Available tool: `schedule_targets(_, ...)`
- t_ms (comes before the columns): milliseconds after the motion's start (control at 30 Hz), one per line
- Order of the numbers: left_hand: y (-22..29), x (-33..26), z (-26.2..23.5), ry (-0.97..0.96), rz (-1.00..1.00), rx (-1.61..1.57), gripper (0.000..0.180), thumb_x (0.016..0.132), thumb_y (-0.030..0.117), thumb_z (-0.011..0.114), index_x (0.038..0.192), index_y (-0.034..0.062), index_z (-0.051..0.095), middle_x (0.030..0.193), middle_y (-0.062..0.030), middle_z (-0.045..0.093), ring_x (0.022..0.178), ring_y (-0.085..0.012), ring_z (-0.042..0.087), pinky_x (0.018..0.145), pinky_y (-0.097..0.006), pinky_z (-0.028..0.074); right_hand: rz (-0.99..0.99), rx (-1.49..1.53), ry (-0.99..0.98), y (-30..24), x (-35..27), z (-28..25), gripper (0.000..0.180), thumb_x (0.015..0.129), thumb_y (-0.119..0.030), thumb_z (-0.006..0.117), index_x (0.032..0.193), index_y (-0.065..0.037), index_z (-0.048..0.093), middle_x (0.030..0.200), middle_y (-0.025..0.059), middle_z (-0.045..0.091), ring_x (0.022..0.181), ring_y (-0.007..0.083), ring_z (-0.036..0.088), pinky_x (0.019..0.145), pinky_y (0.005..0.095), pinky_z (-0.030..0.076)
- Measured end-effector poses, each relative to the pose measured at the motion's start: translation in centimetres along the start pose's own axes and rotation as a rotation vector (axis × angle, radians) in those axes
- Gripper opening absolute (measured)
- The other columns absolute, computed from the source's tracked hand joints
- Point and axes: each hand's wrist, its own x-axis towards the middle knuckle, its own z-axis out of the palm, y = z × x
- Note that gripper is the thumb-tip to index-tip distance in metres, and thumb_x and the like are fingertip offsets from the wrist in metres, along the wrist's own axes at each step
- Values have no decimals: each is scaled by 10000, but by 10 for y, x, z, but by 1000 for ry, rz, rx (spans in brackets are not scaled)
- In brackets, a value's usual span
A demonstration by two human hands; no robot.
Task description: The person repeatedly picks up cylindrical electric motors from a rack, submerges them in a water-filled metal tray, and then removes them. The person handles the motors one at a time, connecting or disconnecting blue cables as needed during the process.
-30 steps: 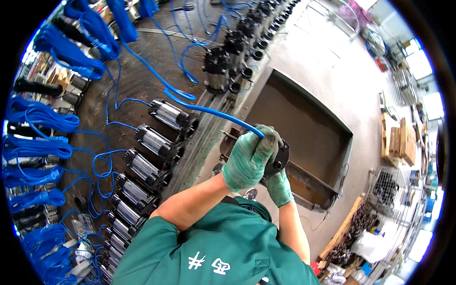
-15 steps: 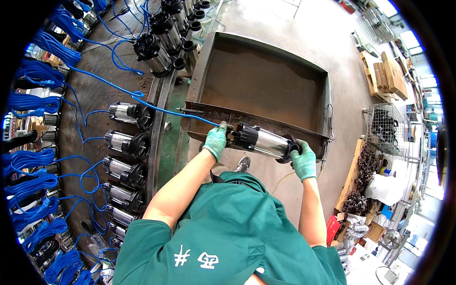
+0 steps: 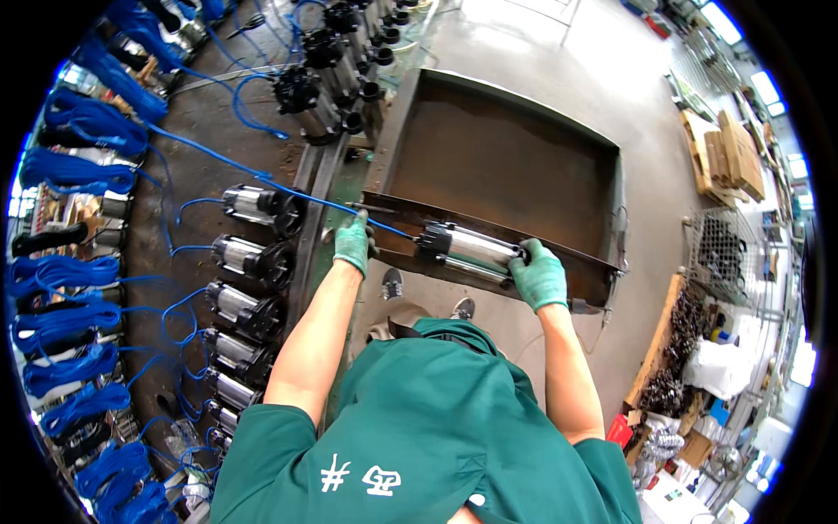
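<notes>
A silver and black cylindrical pump (image 3: 476,251) lies sideways over the narrow near compartment of a brown metal tank (image 3: 511,87). My gloved right hand (image 3: 539,275) is closed round its black right end, which the fingers partly hide. A blue cable (image 3: 305,196) runs from the pump's left end back across the bench. My gloved left hand (image 3: 352,243) is at the tank's left edge, away from the pump body, its fingers closed on this cable. Beside those fingertips a thin metal rod (image 3: 377,209) sticks out along the tank's edge.
A row of similar pumps (image 3: 249,255) lies on the dark bench at the left; several more (image 3: 305,105) stand at the far left. Coiled blue cables (image 3: 78,172) line the bench's outer side. To the right are a wire basket (image 3: 717,253) and cardboard (image 3: 738,153).
My left hand has left the pump's left end and moved left along the cable. The pump has shifted slightly left and lower with my right hand still on it. The view has shifted slightly.
</notes>
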Motion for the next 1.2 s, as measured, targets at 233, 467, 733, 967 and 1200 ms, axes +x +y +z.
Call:
schedule_targets(233,80,41,-54,85,261,-122,454,1049,557,594,847,150,607,553,23,472,404,-147,414,372,-322,331,-30,-50,98,6,-6,17,342,928,-298,671,1246,-174,692,1085,168,704,975,394,714,850,516,578)
schedule_targets(467,2,-21,-24,-260,-261,200,493,1057,588,556,831,155,622,526,41,385,411,-131,336,435,-344,309,27,-24,76,-3,-7,13,316,932,-225,682,1233,-130,695,1116,165,729,1020,381,714,895,478,576)
schedule_targets(733,-25,22,-58,-185,231,3,287,1060,393,616,963,126,664,657,4,547,480,-137,505,385,-317,432,-25,-43,79,3,-3,17,326,956,-329,628,1245,-186,675,1126,181,704,993,429,704,861,532,574)
schedule_targets(967,11,31,-85,304,759,637,515,1011,210,698,1429,-35,523,1195,-206,642,1022,-311,651,933,-427,525,20,-36,61,0,-4,16,342,953,-313,635,1258,-168,687,1158,181,708,989,416,724,874,525,589)
schedule_targets(1200,0,-32,-39,-160,1058,983,277,953,120,736,1217,50,689,1157,-155,723,1081,-345,682,968,-435,537,88,163,52,15,-20,12,597,971,-490,680,1438,-132,580,1306,180,669,1102,393,707,943,487,573)
